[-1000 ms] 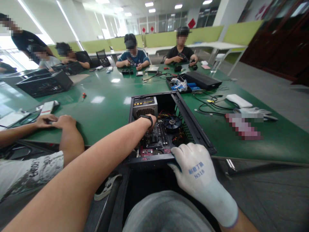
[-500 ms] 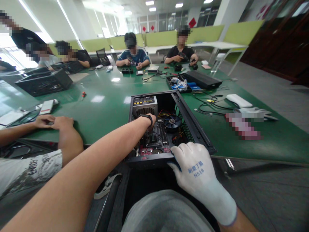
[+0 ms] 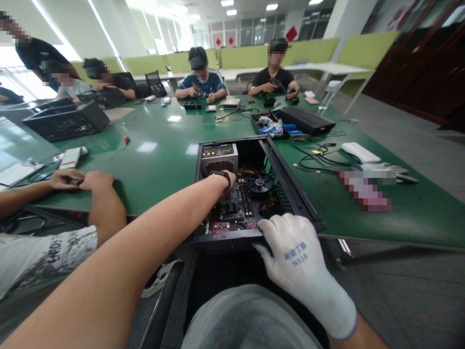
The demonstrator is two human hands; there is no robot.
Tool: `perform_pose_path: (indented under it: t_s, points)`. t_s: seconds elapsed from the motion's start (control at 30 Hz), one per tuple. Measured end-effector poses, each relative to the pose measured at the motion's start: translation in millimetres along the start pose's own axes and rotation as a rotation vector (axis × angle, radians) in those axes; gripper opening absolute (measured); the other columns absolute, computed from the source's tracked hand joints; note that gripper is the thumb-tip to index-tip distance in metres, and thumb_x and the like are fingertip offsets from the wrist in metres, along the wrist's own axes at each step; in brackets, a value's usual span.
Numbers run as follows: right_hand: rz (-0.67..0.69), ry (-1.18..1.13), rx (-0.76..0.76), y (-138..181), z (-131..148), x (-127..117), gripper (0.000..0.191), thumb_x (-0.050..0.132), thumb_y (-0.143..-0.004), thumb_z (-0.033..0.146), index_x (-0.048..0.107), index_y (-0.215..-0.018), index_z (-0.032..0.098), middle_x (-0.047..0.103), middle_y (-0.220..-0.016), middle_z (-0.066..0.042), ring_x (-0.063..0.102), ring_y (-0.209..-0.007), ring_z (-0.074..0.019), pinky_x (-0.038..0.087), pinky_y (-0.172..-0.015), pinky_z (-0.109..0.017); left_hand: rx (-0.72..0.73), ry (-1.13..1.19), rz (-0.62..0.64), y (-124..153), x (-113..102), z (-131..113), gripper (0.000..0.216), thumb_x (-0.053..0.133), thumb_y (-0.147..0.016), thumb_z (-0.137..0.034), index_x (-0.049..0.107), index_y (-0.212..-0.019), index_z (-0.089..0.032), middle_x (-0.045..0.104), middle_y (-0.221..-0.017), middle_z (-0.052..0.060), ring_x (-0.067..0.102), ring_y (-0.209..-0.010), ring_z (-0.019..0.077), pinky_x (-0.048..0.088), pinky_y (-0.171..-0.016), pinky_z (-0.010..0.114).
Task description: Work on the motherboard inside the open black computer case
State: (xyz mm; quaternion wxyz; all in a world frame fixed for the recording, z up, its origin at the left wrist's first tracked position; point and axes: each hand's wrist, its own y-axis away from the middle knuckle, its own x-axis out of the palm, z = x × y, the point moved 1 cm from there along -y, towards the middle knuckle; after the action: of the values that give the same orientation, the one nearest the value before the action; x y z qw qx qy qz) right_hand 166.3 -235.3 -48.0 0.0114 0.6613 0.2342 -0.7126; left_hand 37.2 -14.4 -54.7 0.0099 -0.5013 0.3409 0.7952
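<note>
Two hands are working the open case (image 3: pixel 254 194) lying at the bench (image 3: pixel 152 165) edge: the gloved right hand (image 3: pixel 290 252) is clamping its 6 o'clock rim, steadying it, while the left hand (image 3: pixel 227 183) is reaching inside toward 12 o'clock, its grip hidden

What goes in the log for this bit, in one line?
left hand: bare, inside computer case, over motherboard | right hand: white glove, gripping case's near edge | table: green
</note>
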Motion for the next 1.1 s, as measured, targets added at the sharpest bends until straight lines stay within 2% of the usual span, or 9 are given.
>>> perform_pose_path:
  t_s: [0.17, 0.33, 0.77, 0.93, 1.1]
  points:
    - [0.000, 0.009, -0.006, 0.5, 0.0, -0.5, 0.026, 0.066, -0.080, 0.034, 0.063, -0.101, 0.019, 0.059, -0.087, -0.005, 0.044, -0.081, -0.0219, 0.022, -0.072, -0.036, -0.018, 0.023, -0.027, -5.8, 4.4, 3.0, 0.062, 0.085, -0.055, -0.035, 0.073, -0.113, -0.014, 0.073, -0.111, 0.014, 0.068, -0.103, 0.0283, 0.052, -0.091, 0.030]
    - [0.004, 0.018, -0.007, 0.9, 0.4, -0.3, 0.026, 0.065, -0.081, 0.034, 0.062, -0.103, 0.020, 0.059, -0.087, -0.005, 0.045, -0.081, -0.0226, 0.022, -0.072, -0.037, 0.010, -0.017, 0.000, -15.1, 8.3, 5.5, 0.064, 0.087, -0.052, -0.034, 0.074, -0.110, -0.013, 0.074, -0.106, 0.014, 0.069, -0.099, 0.0277, 0.054, -0.088, 0.030]
    - [-0.002, 0.019, -0.010, 0.7, -0.1, -0.6, 0.025, 0.064, -0.081, 0.034, 0.063, -0.102, 0.019, 0.059, -0.088, -0.006, 0.045, -0.082, -0.0232, 0.022, -0.072, -0.037, 0.002, -0.032, 0.001, 10.1, -4.7, -1.4, 0.058, 0.086, -0.053, -0.035, 0.076, -0.105, -0.012, 0.075, -0.104, 0.012, 0.068, -0.098, 0.0267, 0.052, -0.091, 0.028]
    - [0.004, 0.013, -0.009, 0.9, -1.0, 0.8, 0.027, 0.066, -0.081, 0.035, 0.061, -0.103, 0.020, 0.059, -0.088, -0.005, 0.045, -0.082, -0.0231, 0.022, -0.073, -0.037, 0.028, 0.000, -0.031, 2.9, 1.9, 3.7, 0.052, 0.080, -0.061, -0.042, 0.077, -0.102, -0.010, 0.075, -0.104, 0.015, 0.069, -0.095, 0.0281, 0.053, -0.087, 0.029]
    - [0.007, 0.013, 0.007, 1.3, 0.3, -0.1, 0.032, 0.064, -0.083, 0.048, 0.061, -0.101, 0.022, 0.059, -0.087, -0.006, 0.046, -0.081, -0.0242, 0.022, -0.072, -0.036, 0.054, 0.080, -0.103, -8.4, 10.1, 5.9, 0.053, 0.071, -0.068, -0.052, 0.076, -0.105, -0.014, 0.074, -0.109, 0.015, 0.068, -0.100, 0.0284, 0.052, -0.088, 0.030]
